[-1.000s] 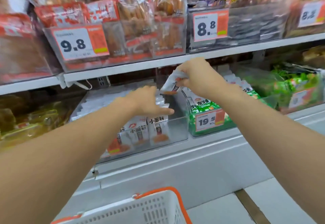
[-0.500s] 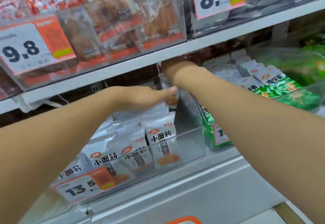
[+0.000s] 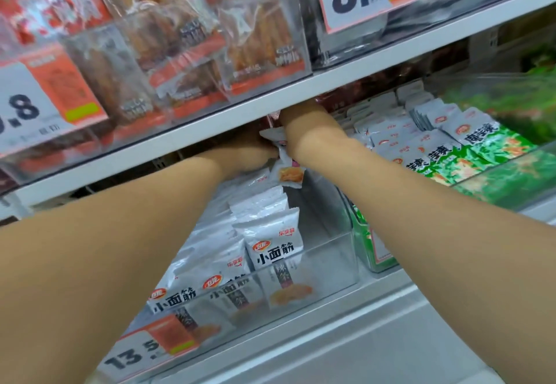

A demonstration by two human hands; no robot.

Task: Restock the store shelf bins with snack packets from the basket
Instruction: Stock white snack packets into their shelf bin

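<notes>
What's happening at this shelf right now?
A person is restocking a clear plastic bin of white snack packets on the lower shelf. Both arms reach under the white upper shelf; a small white packet sits between the wrists, but the hands are mostly hidden, so who grips it is unclear.

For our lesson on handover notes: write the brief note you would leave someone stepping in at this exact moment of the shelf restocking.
Left hand: reaching deep under the white shelf edge, touching a small white snack packet with an orange picture; grip unclear.
Right hand: mostly hidden under the shelf, state unclear.
The packet hangs above the back of the clear plastic bin with the 13.5 price tag.
Done: white packets already stand in the bin's front rows.
Left: seat this packet; basket is out of view.
</notes>
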